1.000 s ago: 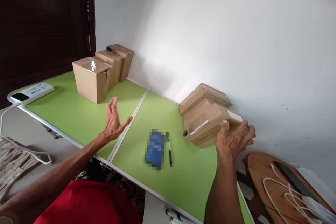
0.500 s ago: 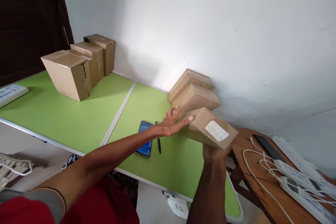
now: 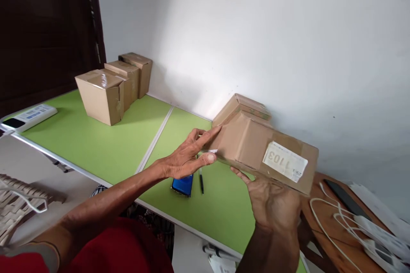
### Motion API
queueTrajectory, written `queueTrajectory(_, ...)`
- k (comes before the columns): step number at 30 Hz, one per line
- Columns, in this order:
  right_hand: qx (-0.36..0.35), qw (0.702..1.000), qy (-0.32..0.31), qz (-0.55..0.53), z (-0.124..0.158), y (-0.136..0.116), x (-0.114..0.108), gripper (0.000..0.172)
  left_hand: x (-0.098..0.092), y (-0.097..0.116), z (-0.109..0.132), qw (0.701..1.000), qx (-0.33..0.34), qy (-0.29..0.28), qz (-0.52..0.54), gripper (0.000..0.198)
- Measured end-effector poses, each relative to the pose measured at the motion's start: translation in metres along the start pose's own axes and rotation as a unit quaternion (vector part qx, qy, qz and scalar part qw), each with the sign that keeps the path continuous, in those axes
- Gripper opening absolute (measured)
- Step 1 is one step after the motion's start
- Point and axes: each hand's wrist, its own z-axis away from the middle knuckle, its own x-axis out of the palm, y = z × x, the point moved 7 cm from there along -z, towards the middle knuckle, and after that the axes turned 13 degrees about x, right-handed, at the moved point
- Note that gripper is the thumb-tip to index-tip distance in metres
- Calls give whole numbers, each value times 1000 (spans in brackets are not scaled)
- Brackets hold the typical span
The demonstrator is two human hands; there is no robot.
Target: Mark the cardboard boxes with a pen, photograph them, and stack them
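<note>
A brown cardboard box (image 3: 253,143) is held tilted above the right part of the green table. On its near side is a white label with the number 1103 upside down. My right hand (image 3: 273,200) carries the box from below, fingers spread under its bottom. At the left end my left hand (image 3: 188,153) grips it, thumb near the lower edge and fingers on the upper side. Behind it, more cardboard boxes (image 3: 238,104) stand against the wall, partly covered. A phone (image 3: 182,185) and a black pen (image 3: 201,182) lie below my left hand.
Several cardboard boxes (image 3: 98,100) stand in a row at the table's (image 3: 128,145) far left. A white device (image 3: 32,117) lies near the left edge. To the right, a wooden table (image 3: 329,226) bears white cables and power strips. A woven seat (image 3: 19,209) is at lower left.
The box has come up and nearer, its labelled side now showing larger. My left hand has shifted onto its left end, and my right hand now shows beneath it. The view has turned slightly left.
</note>
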Motion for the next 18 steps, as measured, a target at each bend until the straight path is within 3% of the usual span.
queueTrajectory(4, -23, 990, -107, 90, 19, 4, 50, 81, -49, 4, 22, 995, -54, 60, -67, 100)
queueTrajectory(6, -44, 983, -121, 131, 22, 11, 63, 70, -71, 9, 33, 992, -61, 83, -68, 94)
queueTrajectory(9, -57, 978, -86, 182, 20, 22, 72, 44, -95, 18, 47, 991, -47, 101, -69, 87)
queueTrajectory(14, -85, 960, -33, 263, 18, 24, 82, 47, -110, 16, 62, 989, -72, 125, -24, 72)
queueTrajectory(18, -90, 964, -3, 251, 18, 25, 85, 50, -115, 8, 67, 984, -86, 153, 14, 60)
